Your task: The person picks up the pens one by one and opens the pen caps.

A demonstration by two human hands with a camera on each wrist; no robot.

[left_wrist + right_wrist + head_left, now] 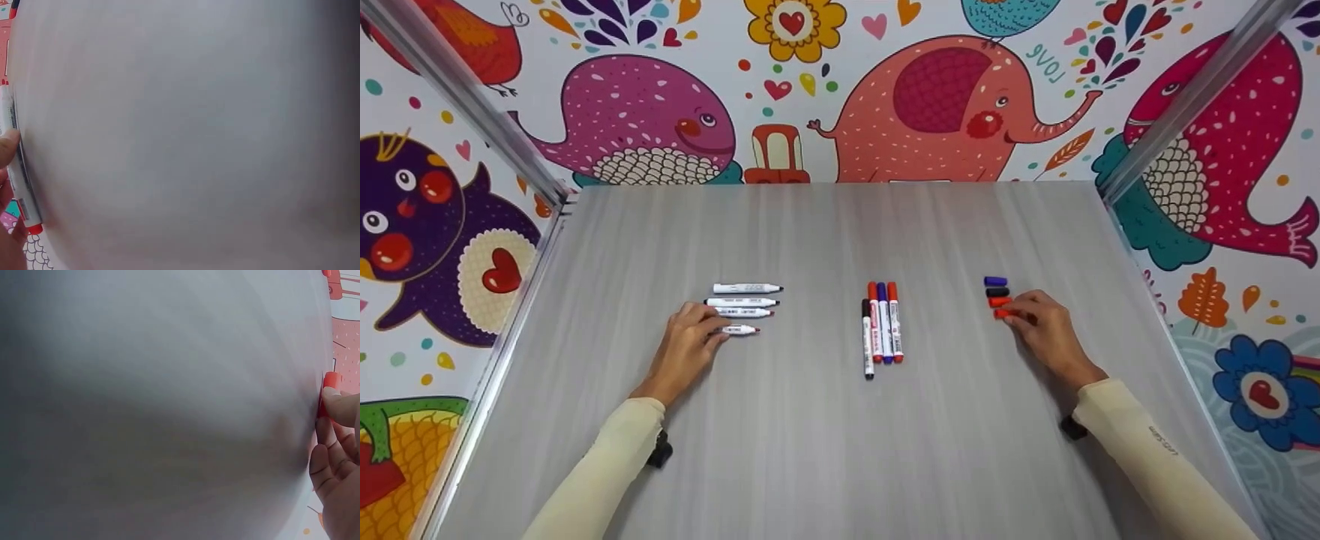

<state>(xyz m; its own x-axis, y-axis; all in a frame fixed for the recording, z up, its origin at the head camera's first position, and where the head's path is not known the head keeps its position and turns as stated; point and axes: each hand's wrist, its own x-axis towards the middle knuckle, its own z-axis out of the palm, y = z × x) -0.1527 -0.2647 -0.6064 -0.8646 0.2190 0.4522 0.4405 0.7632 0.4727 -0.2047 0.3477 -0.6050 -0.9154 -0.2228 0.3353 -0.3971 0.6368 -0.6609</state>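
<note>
At the left, my left hand pinches the nearest uncapped marker, a white one with a red tip. Its red end plug shows in the left wrist view, where the thumb lies on the white barrel. Three more uncapped white markers lie just beyond, roughly parallel, tips to the right. On the right side, my right hand holds a red cap at the table surface. In the right wrist view the thumb presses on that red cap. Another red cap, a black cap and a blue cap lie behind it.
Several capped markers lie side by side mid-table, with red, blue and black caps; the black one sits slightly nearer. The grey wood-grain table meets cartoon-printed walls at the back and sides. Metal posts rise at the back corners.
</note>
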